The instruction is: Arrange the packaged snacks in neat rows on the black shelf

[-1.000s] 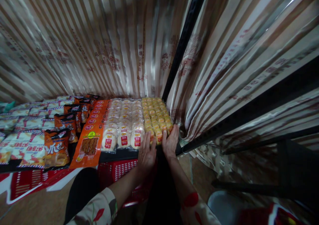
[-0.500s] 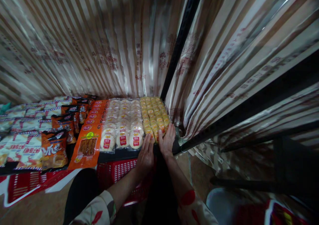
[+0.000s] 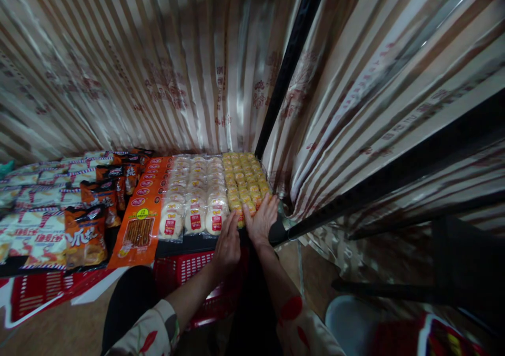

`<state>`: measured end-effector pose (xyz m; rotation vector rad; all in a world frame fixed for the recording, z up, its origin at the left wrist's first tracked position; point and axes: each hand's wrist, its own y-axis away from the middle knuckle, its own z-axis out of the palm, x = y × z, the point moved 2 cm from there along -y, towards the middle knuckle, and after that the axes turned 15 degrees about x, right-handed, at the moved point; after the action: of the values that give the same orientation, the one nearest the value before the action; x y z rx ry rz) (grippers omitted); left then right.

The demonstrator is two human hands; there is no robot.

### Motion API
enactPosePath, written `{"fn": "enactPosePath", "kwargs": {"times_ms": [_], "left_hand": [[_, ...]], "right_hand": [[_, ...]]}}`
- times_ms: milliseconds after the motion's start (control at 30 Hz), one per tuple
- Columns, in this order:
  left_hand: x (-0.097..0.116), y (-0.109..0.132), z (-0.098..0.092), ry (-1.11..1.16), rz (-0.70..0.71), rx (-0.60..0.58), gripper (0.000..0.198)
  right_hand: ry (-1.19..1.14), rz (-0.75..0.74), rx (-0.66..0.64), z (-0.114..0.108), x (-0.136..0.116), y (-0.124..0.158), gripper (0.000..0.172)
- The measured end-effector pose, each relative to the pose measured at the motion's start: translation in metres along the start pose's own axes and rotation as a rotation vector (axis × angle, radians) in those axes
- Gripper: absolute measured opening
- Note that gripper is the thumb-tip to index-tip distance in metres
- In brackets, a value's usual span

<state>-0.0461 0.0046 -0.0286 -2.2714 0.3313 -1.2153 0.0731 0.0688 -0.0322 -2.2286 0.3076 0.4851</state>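
Note:
Small yellow-wrapped round snacks (image 3: 243,178) stand in tight rows at the right end of a dark shelf (image 3: 181,247). My left hand (image 3: 228,248) is at their front left corner, fingers stretched out and pointing forward, close to the front row. My right hand (image 3: 261,223) lies against the front right of the same rows, fingers spread and thumb touching the front pieces. Neither hand grasps anything. Just left of the yellow rows are clear-wrapped white round cakes (image 3: 195,190) with red labels, in three columns.
Orange snack packets (image 3: 140,216), brown-and-orange bags (image 3: 86,240) and white packets (image 3: 39,235) fill the shelf's left. Striped curtains (image 3: 177,72) hang behind. A black upright post (image 3: 286,77) stands at the corner. Red baskets (image 3: 185,272) sit below; a pale basin (image 3: 347,319) is lower right.
My right hand has shifted slightly left, its thumb now against the front yellow pieces. My left hand has drawn slightly left and back. The rows look much the same.

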Motion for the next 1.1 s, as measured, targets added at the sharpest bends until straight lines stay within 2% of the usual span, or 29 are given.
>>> {"fn": "enactPosePath", "kwargs": {"times_ms": [233,500,633,733,833,1000,1100], "left_hand": [[0.000,-0.008,-0.006,0.076,-0.071,0.068,0.042],[-0.003,-0.021,-0.012,0.149,-0.209,0.070,0.038],[-0.004,-0.029,-0.013,0.153,-0.326,0.080,0.042],[-0.005,-0.038,-0.013,0.110,-0.410,0.148,0.043],[-0.003,-0.052,-0.010,0.119,-0.477,0.179,0.045],[0.000,-0.070,0.002,0.168,-0.589,0.102,0.049],[0.000,-0.074,0.014,0.149,-0.584,0.086,0.049]], "right_hand": [[0.031,0.022,0.104,0.000,-0.014,-0.001,0.082],[0.067,0.028,0.190,0.004,-0.029,0.003,0.081],[0.077,0.001,0.192,0.006,-0.031,0.003,0.080],[0.082,-0.005,0.210,0.008,-0.029,0.002,0.079],[0.080,0.002,0.216,0.010,-0.027,0.003,0.079],[0.061,0.015,0.209,0.010,-0.026,0.003,0.079],[0.052,0.032,0.193,0.008,-0.026,0.003,0.071]]}}
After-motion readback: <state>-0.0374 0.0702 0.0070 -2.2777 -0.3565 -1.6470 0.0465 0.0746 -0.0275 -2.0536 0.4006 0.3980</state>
